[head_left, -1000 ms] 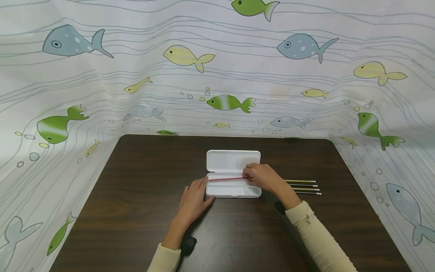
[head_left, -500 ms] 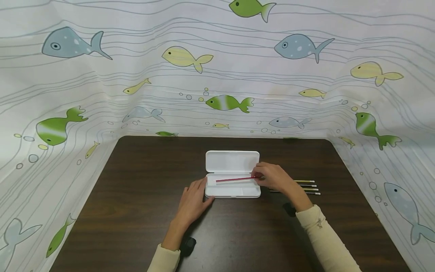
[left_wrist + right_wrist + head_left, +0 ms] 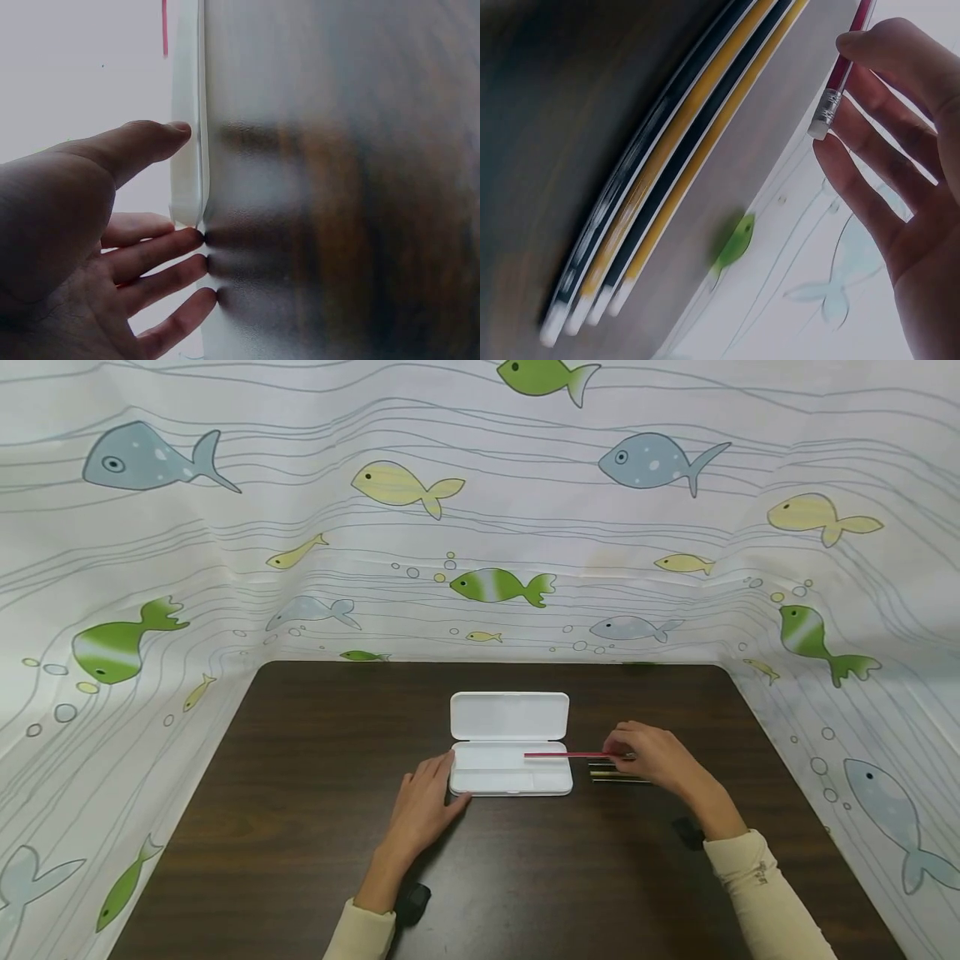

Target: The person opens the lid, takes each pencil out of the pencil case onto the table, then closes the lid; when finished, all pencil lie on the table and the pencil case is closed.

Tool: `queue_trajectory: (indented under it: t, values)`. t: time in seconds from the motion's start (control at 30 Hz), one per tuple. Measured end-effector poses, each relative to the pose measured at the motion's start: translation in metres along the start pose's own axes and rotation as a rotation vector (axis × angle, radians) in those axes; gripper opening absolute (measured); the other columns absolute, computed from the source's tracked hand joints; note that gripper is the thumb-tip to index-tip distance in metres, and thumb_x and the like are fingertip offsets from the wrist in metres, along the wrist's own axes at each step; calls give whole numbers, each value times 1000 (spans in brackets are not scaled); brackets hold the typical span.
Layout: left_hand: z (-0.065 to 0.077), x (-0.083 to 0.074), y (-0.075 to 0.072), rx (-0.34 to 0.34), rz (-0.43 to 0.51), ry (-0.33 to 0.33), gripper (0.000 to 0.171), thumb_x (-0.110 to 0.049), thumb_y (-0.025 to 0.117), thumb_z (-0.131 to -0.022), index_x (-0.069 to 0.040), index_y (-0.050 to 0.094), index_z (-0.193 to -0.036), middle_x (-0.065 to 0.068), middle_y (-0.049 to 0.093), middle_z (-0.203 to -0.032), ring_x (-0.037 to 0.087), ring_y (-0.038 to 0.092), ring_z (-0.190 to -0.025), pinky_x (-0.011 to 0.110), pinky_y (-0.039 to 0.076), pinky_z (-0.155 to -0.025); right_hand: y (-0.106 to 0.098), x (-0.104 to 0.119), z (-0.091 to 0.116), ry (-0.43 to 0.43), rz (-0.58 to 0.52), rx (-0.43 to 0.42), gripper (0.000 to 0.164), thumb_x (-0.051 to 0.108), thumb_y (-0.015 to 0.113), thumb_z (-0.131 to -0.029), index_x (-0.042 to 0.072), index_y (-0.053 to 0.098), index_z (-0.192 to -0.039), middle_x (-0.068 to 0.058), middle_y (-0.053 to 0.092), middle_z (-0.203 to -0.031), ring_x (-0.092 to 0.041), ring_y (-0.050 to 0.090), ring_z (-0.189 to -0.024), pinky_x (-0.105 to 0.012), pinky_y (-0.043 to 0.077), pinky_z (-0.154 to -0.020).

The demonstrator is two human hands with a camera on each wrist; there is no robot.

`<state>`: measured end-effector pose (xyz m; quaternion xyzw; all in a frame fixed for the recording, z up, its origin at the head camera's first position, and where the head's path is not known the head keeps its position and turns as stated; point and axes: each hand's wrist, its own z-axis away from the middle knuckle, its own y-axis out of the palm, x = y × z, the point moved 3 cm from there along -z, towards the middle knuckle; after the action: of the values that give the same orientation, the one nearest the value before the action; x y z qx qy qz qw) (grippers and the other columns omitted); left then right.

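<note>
A white pencil case (image 3: 487,782) lies with its lid (image 3: 510,716) tipped back. My left hand (image 3: 422,800) rests at its left end, fingers extended along the side and thumb at the front edge. My right hand (image 3: 660,758) pinches a red pencil (image 3: 562,755) near its eraser end, between thumb and fingers. The pencil's other end overlaps the right part of the case in the head view. In the right wrist view, its metal ferrule (image 3: 826,106) and white eraser stick out past the thumb.
Several pencils, dark ones and yellow pencils (image 3: 637,206), lie side by side right of the case, partly hidden by my right hand in the head view. The brown table (image 3: 322,735) is bordered by a fish-patterned curtain (image 3: 300,485).
My right hand has moved right, drawing the red pencil from within the case until much of it extends past the right edge. My left hand has stayed at the case.
</note>
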<state>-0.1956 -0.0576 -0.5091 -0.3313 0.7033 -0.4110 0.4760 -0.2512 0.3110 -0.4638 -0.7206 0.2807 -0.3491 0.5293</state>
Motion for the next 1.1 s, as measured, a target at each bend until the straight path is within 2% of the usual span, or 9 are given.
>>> queue_trajectory:
  t: [0.23, 0.57, 0.8, 1.1]
  values:
    - [0, 0, 0, -12, 5, 12, 75, -36, 76, -85, 0, 46, -144, 13, 54, -137, 30, 48, -125, 47, 40, -85, -13, -22, 29, 35, 44, -19, 22, 6, 83, -74, 18, 72, -88, 10, 59, -85, -10, 59, -72, -34, 49, -60]
    - [0, -1, -1, -16, 9, 15, 75, -37, 77, -85, 0, 47, -143, 13, 54, -137, 30, 48, -125, 47, 40, -85, -30, -51, 66, 155, 69, 60, 19, 10, 82, -77, 19, 72, -91, 10, 61, -88, -11, 64, -78, -38, 51, -65]
    - [-1, 0, 0, -16, -2, 8, 76, -38, 77, -85, 0, 47, -143, 12, 54, -137, 29, 48, -125, 47, 40, -84, -35, -61, 74, 173, 60, 71, 21, 7, 82, -75, 16, 73, -91, 9, 63, -88, -13, 66, -79, -40, 51, -66]
    - [-1, -1, 1, -17, 6, 12, 75, -36, 77, -85, -1, 47, -143, 12, 54, -137, 29, 48, -126, 47, 40, -85, -28, -67, 74, 143, 46, 83, 22, 6, 82, -75, 18, 72, -90, 12, 61, -87, -11, 62, -76, -38, 50, -64]
